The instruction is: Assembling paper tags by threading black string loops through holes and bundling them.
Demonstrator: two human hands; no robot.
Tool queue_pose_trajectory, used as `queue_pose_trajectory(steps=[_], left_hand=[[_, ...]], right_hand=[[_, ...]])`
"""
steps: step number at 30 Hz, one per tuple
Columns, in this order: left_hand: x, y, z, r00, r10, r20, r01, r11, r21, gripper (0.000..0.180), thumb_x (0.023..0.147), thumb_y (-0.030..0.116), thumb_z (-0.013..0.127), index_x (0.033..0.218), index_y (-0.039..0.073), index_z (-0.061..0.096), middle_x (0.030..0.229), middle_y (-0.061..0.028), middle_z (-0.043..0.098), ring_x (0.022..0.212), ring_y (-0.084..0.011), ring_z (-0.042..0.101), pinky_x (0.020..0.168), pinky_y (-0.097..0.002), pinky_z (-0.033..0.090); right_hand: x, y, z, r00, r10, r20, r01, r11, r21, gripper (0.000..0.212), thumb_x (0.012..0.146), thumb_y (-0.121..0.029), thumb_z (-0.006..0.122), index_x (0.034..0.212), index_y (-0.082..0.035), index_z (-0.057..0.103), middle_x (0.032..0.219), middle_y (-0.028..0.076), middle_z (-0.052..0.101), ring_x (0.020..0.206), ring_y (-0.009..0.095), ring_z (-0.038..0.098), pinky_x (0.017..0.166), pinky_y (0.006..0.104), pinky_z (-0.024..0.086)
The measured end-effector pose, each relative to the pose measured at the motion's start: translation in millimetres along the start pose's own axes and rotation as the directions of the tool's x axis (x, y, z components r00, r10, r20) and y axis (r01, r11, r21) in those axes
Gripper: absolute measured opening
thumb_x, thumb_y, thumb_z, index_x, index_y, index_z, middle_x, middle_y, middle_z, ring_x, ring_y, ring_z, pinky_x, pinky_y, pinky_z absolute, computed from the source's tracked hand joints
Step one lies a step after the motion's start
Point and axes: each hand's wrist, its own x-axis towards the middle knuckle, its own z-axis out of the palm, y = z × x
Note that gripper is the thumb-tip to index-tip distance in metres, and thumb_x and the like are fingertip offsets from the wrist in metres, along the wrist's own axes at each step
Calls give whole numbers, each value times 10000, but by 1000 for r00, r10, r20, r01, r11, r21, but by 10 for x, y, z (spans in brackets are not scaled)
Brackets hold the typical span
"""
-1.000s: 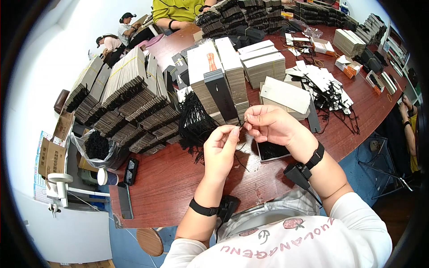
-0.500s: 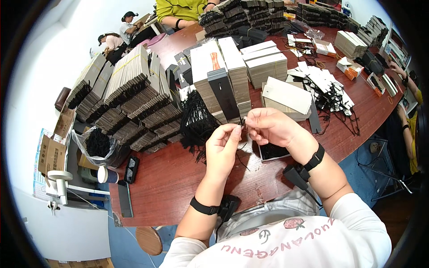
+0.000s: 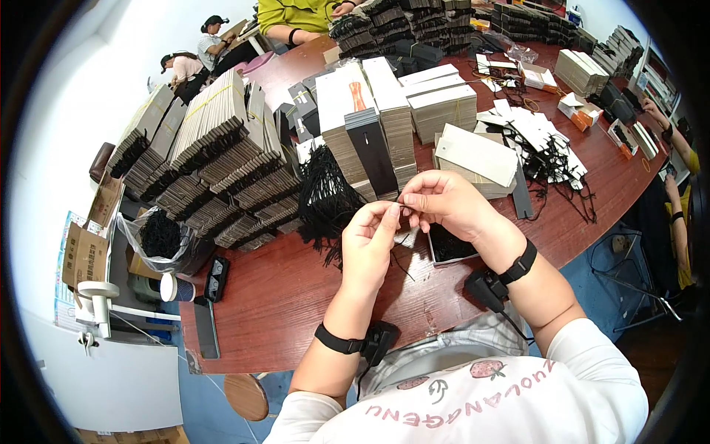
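Observation:
A thin black cord (image 3: 401, 265) is pinched between my two hands above the table, one end dangling below the fingers. My left hand (image 3: 368, 235) is closed on it with thumb and forefinger. Fingertips nearly touching the left ones, my right hand (image 3: 447, 204) is closed on the same cord. Beneath the right hand is a shallow box (image 3: 452, 255) of black pieces, partly hidden by the wrist. Just beyond the hands stands a dark card tag (image 3: 372, 159) with a slot, leaning against tall stacks of pale tags (image 3: 339, 133). A bundle of black cords (image 3: 323, 194) hangs left of them.
Corded tag stacks (image 3: 211, 140) rise on the left. On the right lie loose white tags (image 3: 536, 137) with tangled cords and a banded tag pile (image 3: 477, 159). A paper cup (image 3: 177, 287), black case (image 3: 216, 279) and phone (image 3: 206, 331) sit near the left edge. Other people work around the table.
My right hand has shifted slightly up and left, its fingertips closing in on the left hand's. The left hand stays nearly in place, still pinching the cord.

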Motion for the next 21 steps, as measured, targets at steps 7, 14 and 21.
queue_pose_trajectory(steps=[7, 14, 21], left_hand=[[37, -28, -53, 998, -57, -24, 55, 996, -69, 106, 921, 144, 561, 938, 44, 591, 721, 44, 519, 498, 0, 344, 439, -159, 253], [64, -30, -72, 993, -115, -41, 105, 977, -184, 121, 928, 155, 550, 940, 44, 596, 696, 51, 500, 472, 5, 318, 424, -155, 238], [57, -17, -89, 995, -95, -2, 94, 979, -182, 120, 926, 144, 552, 936, 33, 596, 689, 47, 494, 476, 3, 319, 428, -157, 245]], right_hand=[[-9, -50, -6, 998, 48, 46, -57, 976, 210, 190, 856, -49, 604, 1019, 49, 586, 904, 124, 647, 808, 170, 647, 754, 272, 551], [-27, -60, 15, 999, -9, 49, 4, 996, 84, 273, 795, 46, 625, 1060, 59, 558, 948, 147, 641, 881, 188, 643, 804, 280, 534], [-37, -79, 12, 999, 9, -54, -4, 995, 95, 218, 783, 41, 652, 981, 27, 562, 867, 107, 642, 819, 187, 661, 743, 268, 541]])
